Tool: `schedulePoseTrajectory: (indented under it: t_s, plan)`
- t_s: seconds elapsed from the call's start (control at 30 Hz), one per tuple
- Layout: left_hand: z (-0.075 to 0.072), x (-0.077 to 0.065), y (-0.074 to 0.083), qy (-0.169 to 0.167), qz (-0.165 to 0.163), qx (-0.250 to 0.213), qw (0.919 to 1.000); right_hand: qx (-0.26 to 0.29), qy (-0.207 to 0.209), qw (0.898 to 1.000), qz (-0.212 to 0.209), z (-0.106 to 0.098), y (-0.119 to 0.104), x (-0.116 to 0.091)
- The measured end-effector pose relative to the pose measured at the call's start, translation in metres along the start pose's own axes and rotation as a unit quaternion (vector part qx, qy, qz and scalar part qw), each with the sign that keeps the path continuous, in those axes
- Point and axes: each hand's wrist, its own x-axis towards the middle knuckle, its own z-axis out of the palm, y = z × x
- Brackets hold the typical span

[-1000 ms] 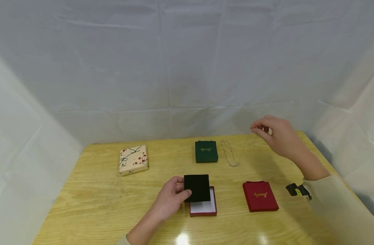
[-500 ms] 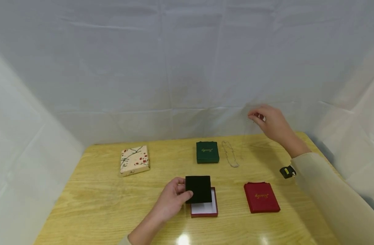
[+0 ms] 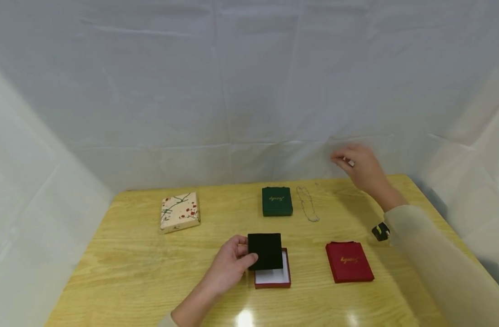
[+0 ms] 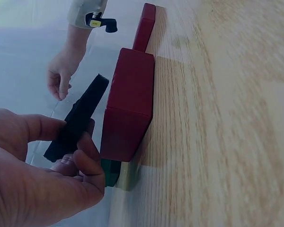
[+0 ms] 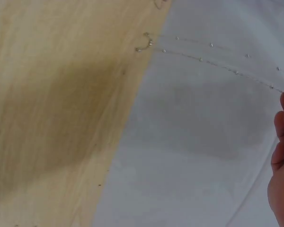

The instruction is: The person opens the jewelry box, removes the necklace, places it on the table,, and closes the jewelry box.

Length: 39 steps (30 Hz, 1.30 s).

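Observation:
My left hand [image 3: 229, 265] pinches a square black jewelry-box pad [image 3: 267, 250] between thumb and fingers. It holds the pad tilted over a red box base [image 3: 272, 286] with a white inside; in the left wrist view the pad [image 4: 80, 123] is apart from the box. My right hand [image 3: 361, 168], slightly blurred, is raised above the table's far right part. From its fingertips hangs a thin silver beaded necklace [image 5: 200, 59], doubled, with a small curved row of beads at its low end. In the head view this chain is almost too fine to see.
A second silver chain [image 3: 315, 220] lies on the table beside a green jewelry box [image 3: 277, 202]. A red jewelry box piece [image 3: 349, 262] with gold lettering lies at right. A cream floral box [image 3: 179, 211] stands at left. White sheeting [image 3: 249, 113] rises behind the table.
My right hand has moved a little left and up, and the hanging necklace has swung with it toward the back. The left hand and black pad have stayed nearly still.

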Motion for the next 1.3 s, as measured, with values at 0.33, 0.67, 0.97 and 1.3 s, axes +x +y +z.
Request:
schedulePoseTrajectory:
  t_s: [0.33,0.67,0.97,1.3]
  plan:
    - [0.000,-0.001,0.001,-0.001,-0.004,-0.004,1.0000,0.041,-0.101,0.993,0.039,0.004,-0.004,-0.022]
    - [0.000,-0.001,0.001,0.004,-0.013,0.000,0.9999,0.065,-0.171,0.981,0.059,0.011,-0.006,-0.038]
    - [0.000,-0.001,0.001,0.005,-0.014,-0.005,0.9999,0.112,-0.224,0.966,0.062,0.015,-0.008,-0.054]
    - [-0.002,-0.001,0.000,0.006,-0.010,-0.003,0.9999,0.129,-0.288,0.948,0.053,0.021,-0.008,-0.063]
